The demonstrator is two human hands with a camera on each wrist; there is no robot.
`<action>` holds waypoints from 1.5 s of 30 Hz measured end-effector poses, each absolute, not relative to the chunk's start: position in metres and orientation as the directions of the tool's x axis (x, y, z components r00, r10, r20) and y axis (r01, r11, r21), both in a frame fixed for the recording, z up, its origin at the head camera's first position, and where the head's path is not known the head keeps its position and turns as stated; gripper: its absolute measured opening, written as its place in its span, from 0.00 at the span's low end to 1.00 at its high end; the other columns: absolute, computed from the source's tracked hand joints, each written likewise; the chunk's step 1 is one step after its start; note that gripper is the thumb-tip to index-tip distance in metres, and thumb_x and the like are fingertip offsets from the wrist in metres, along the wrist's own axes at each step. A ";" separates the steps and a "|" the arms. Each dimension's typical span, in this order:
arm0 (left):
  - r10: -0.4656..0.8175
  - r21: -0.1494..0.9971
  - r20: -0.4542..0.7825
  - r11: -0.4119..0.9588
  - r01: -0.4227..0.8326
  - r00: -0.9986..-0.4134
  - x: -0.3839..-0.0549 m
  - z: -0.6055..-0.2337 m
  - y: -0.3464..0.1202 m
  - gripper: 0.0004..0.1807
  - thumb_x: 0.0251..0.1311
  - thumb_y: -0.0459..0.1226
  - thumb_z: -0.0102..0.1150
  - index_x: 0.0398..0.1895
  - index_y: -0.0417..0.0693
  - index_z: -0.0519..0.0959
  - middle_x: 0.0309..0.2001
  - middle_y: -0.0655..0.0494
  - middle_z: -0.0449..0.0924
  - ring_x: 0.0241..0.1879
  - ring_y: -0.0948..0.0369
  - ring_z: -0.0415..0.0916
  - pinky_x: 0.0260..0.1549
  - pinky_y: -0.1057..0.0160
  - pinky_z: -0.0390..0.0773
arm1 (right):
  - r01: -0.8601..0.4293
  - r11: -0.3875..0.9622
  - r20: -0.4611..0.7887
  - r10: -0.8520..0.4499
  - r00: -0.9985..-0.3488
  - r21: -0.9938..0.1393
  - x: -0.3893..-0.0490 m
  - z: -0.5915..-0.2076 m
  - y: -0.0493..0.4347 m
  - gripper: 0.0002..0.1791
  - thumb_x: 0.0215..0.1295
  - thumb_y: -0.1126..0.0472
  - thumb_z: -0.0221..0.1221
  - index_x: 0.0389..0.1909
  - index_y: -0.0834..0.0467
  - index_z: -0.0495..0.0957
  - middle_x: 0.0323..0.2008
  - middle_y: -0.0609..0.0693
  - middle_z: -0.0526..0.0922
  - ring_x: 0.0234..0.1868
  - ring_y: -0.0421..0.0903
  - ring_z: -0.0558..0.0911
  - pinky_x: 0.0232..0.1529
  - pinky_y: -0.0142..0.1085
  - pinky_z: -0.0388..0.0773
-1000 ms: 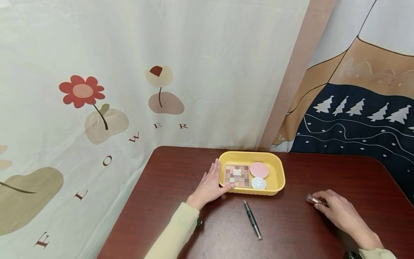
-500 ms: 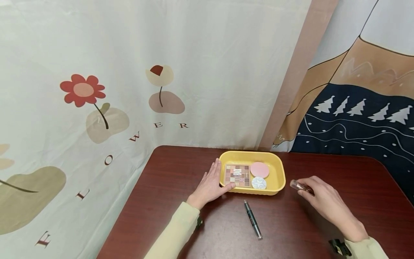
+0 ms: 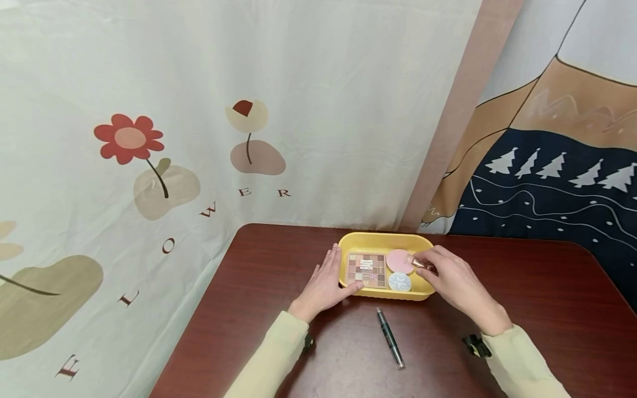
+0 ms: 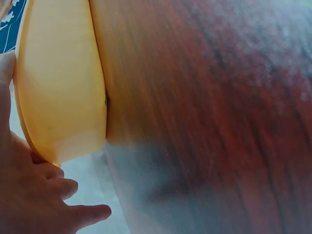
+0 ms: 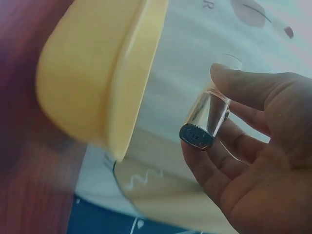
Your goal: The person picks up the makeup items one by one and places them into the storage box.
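Note:
My right hand (image 3: 460, 283) pinches a lipstick (image 3: 425, 266) with a clear cap and a rose-gold base, tilted over the right side of the yellow tray (image 3: 393, 296). In the right wrist view the lipstick (image 5: 205, 116) sits between thumb and fingers, its dark end facing the camera. My left hand (image 3: 323, 288) rests against the tray's left side, fingers straight, thumb at the front rim. Inside the tray lie an eyeshadow palette (image 3: 366, 271), a pink round disc (image 3: 398, 261) and a smaller white disc (image 3: 400, 282) with a star pattern.
A dark pen-like stick (image 3: 390, 338) with a clear end lies on the brown table (image 3: 348, 354) in front of the tray. Behind the table hang a pale flower-printed curtain (image 3: 323, 110) and a dark-blue printed cloth (image 3: 537, 193).
My right hand has carried the lipstick leftward, from above the table at the right to over the tray. The left hand and the tray have stayed in place.

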State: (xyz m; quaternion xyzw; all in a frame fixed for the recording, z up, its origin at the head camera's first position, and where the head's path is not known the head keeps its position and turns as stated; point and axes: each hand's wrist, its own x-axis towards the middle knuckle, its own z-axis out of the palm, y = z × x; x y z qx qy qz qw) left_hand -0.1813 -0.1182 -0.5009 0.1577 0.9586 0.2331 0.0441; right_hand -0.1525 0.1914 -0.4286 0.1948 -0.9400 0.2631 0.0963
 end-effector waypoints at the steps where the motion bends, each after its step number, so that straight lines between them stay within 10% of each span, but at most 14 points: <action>1: 0.323 0.463 -0.011 0.840 0.282 -0.946 -0.181 -0.501 -0.118 0.61 0.65 0.69 0.55 0.84 0.40 0.40 0.84 0.47 0.38 0.82 0.49 0.41 0.73 0.38 0.55 | -0.423 0.783 0.280 -0.325 -0.903 -0.456 -0.156 -0.428 0.187 0.16 0.62 0.64 0.72 0.51 0.60 0.86 0.43 0.51 0.82 0.40 0.47 0.78 0.42 0.45 0.82; 8: 0.323 0.469 -0.020 0.839 0.276 -0.946 -0.180 -0.499 -0.117 0.61 0.65 0.68 0.56 0.84 0.40 0.40 0.84 0.46 0.37 0.82 0.50 0.40 0.73 0.38 0.55 | -0.475 0.765 0.256 -0.401 -0.880 -0.435 -0.181 -0.429 0.155 0.15 0.65 0.63 0.71 0.51 0.61 0.86 0.48 0.55 0.85 0.49 0.53 0.82 0.53 0.53 0.81; 20: 0.328 0.452 -0.022 0.846 0.283 -0.944 -0.179 -0.498 -0.118 0.62 0.65 0.70 0.53 0.84 0.40 0.39 0.84 0.47 0.36 0.82 0.50 0.40 0.73 0.39 0.56 | -0.442 0.737 0.055 -0.485 -0.873 -0.511 -0.198 -0.452 0.116 0.08 0.64 0.61 0.72 0.42 0.57 0.86 0.33 0.44 0.85 0.34 0.41 0.78 0.43 0.43 0.78; 30: 0.331 0.458 -0.025 0.843 0.284 -0.943 -0.180 -0.497 -0.118 0.62 0.65 0.71 0.52 0.84 0.41 0.38 0.84 0.47 0.36 0.82 0.50 0.40 0.73 0.38 0.57 | -0.583 0.607 0.053 -0.667 -0.743 -0.541 -0.210 -0.467 0.106 0.04 0.66 0.58 0.71 0.35 0.55 0.90 0.28 0.38 0.83 0.29 0.34 0.76 0.36 0.33 0.76; 45: 0.331 0.469 -0.024 0.837 0.281 -0.943 -0.179 -0.497 -0.119 0.62 0.65 0.71 0.52 0.84 0.40 0.39 0.84 0.47 0.36 0.82 0.48 0.41 0.73 0.38 0.56 | -0.583 0.608 -0.073 -0.723 -0.687 -0.539 -0.216 -0.472 0.101 0.07 0.70 0.63 0.66 0.40 0.54 0.93 0.38 0.43 0.90 0.36 0.34 0.82 0.44 0.35 0.81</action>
